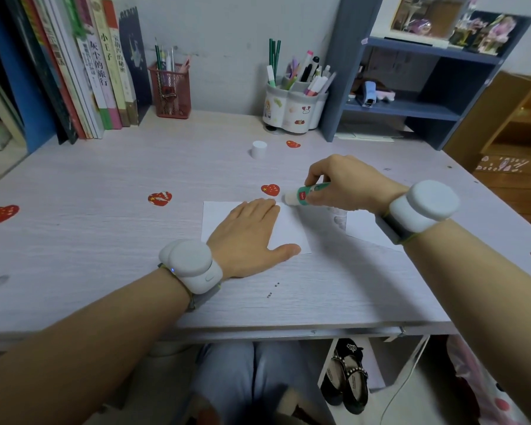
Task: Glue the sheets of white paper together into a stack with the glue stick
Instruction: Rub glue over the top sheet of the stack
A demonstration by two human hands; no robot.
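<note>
- Head view, setting: a pale wood-grain desk [105,240] is seen against a grey wall, with leaning books [83,72], a red mesh pen holder [172,90], a white pen pot [295,108] and a blue shelf unit [411,87] kept along the back, so the front is left for the work.
- Head view, paper: a white sheet [292,231] lies flat near the front edge; a second sheet [365,228] is partly hidden beneath the right forearm, probably kept within reach for stacking.
- Head view, left hand [249,237]: it is laid flat on the sheet, fingers straight and together, nothing gripped; the paper is apparently being pinned against sliding.
- Head view, right hand [344,185]: its fingers are curled round the glue stick [304,194], which is tilted low with its white tip at the sheet's far edge, just beyond the left fingertips.
- Head view, cap: a white cap [259,149] stands well apart behind, seemingly set clear of the strokes.
- Head view, clutter: red heart stickers [160,198] are scattered about.
</note>
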